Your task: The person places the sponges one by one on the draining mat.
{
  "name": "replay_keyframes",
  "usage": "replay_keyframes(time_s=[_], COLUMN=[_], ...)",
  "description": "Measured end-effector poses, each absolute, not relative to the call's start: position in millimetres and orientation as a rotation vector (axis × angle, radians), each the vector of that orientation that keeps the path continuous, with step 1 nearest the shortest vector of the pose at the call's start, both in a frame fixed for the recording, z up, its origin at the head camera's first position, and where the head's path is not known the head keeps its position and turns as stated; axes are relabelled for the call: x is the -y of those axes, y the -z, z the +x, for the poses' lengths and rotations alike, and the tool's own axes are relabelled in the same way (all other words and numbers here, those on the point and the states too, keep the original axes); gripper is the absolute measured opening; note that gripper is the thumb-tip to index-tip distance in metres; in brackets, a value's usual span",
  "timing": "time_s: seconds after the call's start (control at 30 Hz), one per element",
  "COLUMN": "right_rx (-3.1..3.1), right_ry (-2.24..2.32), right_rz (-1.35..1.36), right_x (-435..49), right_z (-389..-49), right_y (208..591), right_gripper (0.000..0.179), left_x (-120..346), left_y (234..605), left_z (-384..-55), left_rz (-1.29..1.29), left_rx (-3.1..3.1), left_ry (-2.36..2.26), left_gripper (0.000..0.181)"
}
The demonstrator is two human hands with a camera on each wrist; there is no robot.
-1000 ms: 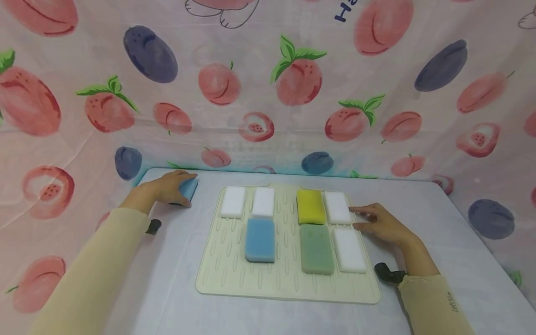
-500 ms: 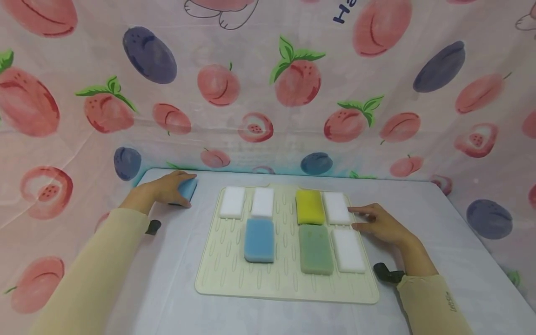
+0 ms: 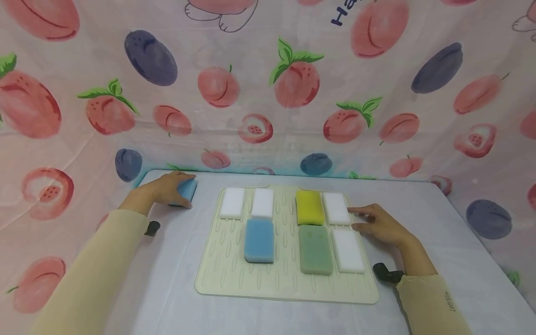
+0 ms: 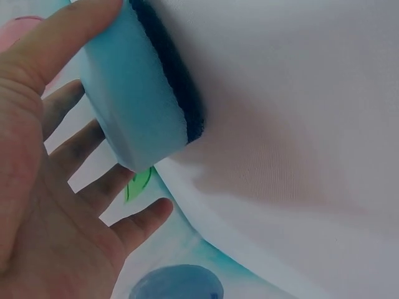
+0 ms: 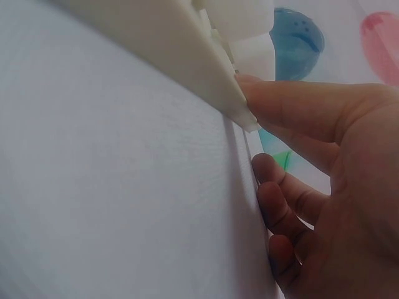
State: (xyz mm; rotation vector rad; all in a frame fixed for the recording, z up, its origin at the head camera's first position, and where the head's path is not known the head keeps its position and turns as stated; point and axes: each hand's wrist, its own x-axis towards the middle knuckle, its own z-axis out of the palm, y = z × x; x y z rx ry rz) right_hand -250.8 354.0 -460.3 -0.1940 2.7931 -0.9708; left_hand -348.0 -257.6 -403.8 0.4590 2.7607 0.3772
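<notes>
At the table's far left corner, my left hand (image 3: 168,187) grips a light-blue sponge (image 3: 188,190) with a dark scouring layer. In the left wrist view the thumb lies along one side of this sponge (image 4: 134,93) and the fingers reach behind it; the little finger stands off. My right hand (image 3: 383,224) rests at the right edge of a cream ribbed mat (image 3: 234,284), thumb and forefinger apart, the forefinger right at a white sponge (image 3: 337,208). The right wrist view has the thumb against the mat's edge (image 5: 206,81), the other fingers loosely bent beside the tabletop.
More sponges lie on the mat: white ones (image 3: 232,203) along the back left, a blue one (image 3: 259,240) before them, a yellow one (image 3: 310,207), a green one (image 3: 316,249) and another white one (image 3: 349,250). A fruit-print cloth (image 3: 293,139) hangs behind the white table (image 3: 418,204).
</notes>
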Motion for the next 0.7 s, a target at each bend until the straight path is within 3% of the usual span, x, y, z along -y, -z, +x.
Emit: replay_keyframes(time_s=[0.7], right_rx=[-2.793], right_ry=[0.994], right_rz=[-0.216], right_x=[-356.0], right_z=[-252.0], right_y=[463.5], right_gripper=[0.057], left_x=[257.6], left_y=[397.5], left_z=[-337.1], left_rz=[0.469], left_rx=[-2.802], left_ry=[-0.346], left_gripper=[0.104])
